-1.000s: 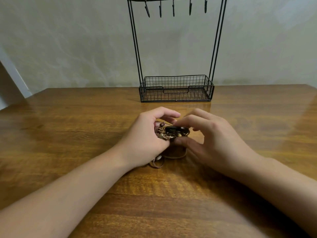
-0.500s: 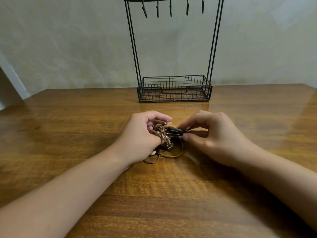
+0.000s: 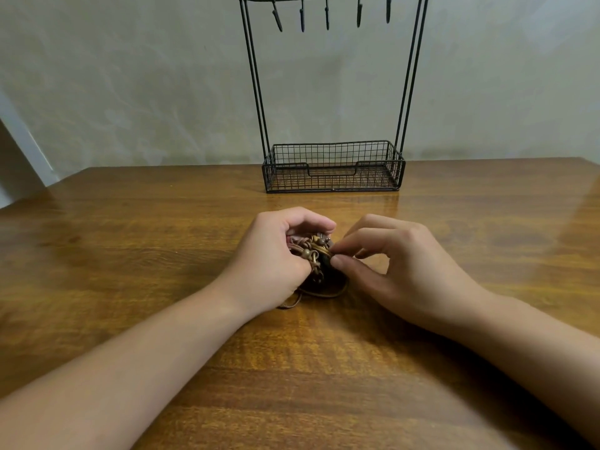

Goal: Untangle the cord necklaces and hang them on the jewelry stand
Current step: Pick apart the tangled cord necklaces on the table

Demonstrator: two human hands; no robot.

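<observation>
A tangled bundle of brown cord necklaces (image 3: 316, 258) with wooden beads sits between my hands, just above the wooden table (image 3: 130, 238). My left hand (image 3: 276, 258) has its fingers curled round the left side of the bundle. Thumb and forefinger of my right hand (image 3: 396, 267) pinch the dark part of the bundle at its right side. Loose cord loops (image 3: 324, 292) lie on the table under the hands. The black wire jewelry stand (image 3: 332, 167) stands behind, upright, with several bare hooks (image 3: 327, 14) along its top bar.
The stand's wire basket base (image 3: 373, 157) holds nothing visible. A pale wall rises right behind the table's far edge. The table's left corner (image 3: 65, 180) ends near a white frame.
My right hand has gone from cupping the bundle from above to pinching its right side with the fingertips. The bundle has turned, so the beads and knots show on top.
</observation>
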